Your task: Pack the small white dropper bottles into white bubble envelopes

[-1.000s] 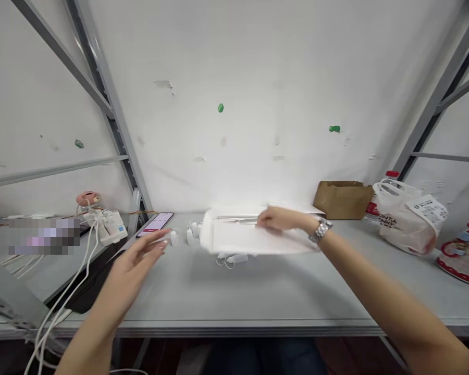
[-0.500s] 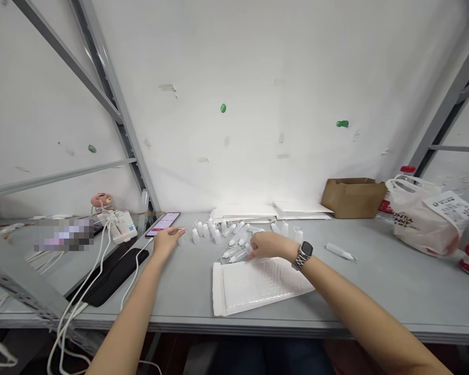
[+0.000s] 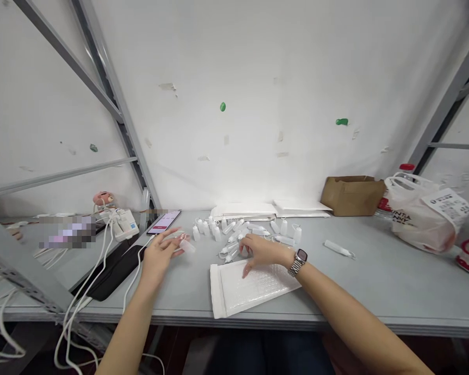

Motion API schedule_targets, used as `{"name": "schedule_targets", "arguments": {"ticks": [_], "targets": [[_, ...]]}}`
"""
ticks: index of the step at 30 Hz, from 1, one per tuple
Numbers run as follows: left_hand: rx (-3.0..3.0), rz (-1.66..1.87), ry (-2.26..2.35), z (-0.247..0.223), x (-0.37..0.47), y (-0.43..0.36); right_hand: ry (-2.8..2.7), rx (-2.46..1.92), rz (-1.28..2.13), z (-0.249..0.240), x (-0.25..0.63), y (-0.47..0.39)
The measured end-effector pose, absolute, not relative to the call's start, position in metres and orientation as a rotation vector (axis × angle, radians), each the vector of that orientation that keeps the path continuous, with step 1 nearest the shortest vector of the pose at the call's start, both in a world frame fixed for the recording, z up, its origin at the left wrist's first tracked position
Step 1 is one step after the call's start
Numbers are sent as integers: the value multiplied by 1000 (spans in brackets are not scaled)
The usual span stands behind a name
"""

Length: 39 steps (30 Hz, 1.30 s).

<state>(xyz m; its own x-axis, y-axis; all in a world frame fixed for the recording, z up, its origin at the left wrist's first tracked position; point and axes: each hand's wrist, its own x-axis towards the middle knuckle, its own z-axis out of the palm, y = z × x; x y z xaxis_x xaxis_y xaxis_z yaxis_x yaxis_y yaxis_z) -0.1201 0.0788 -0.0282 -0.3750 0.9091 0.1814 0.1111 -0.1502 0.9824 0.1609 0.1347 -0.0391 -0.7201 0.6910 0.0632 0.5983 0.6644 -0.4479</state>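
Note:
Between the thumb and fingers of my left hand [image 3: 162,252] is a small translucent plastic squeeze bottle [image 3: 187,246], tilted, to the left of the others. My right hand [image 3: 263,251], with a watch [image 3: 298,261] on the wrist, reaches over the near side of the bottle pile. Its fingers are apart, the thumb over a white bubble mailer [image 3: 254,291] that lies flat near the table edge. Several similar bottles lie in the pile [image 3: 234,234]; others stand upright [image 3: 218,234] at its left and right. The right fingertips partly hide the nearest bottles.
White mailers [image 3: 244,209] lie along the wall. One bottle [image 3: 338,249] lies apart on the right, near a brown cardboard box [image 3: 354,200] and a white plastic bag [image 3: 424,219]. Left are a phone [image 3: 164,222], a black pouch [image 3: 117,273], white cables and a power strip [image 3: 123,225].
My left hand has lifted its bottle and tilted it, fingers now more spread. My right hand has shifted slightly left, its fingers opening from a closer grip with the thumb coming toward me.

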Motion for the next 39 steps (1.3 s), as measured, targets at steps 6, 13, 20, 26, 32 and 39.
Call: {"name": "schedule_targets", "arguments": {"ticks": [6, 13, 20, 26, 32, 39], "targets": [[1240, 1342, 1314, -30, -82, 65, -2513, -1141, 704, -57, 157, 135], [1325, 1350, 1449, -51, -66, 75, -2385, -1190, 865, -61, 158, 135], [1333, 1377, 1509, -55, -64, 73, -2289, -1185, 898, -63, 153, 138], [1289, 1398, 1497, -69, -50, 76, -2229, -1249, 875, -67, 152, 140], [1373, 1401, 1578, -63, -59, 73, -2216, -1280, 811, -67, 152, 141], [1464, 1420, 1630, -60, -60, 70, -2229, -1300, 807, -63, 155, 138]]}}
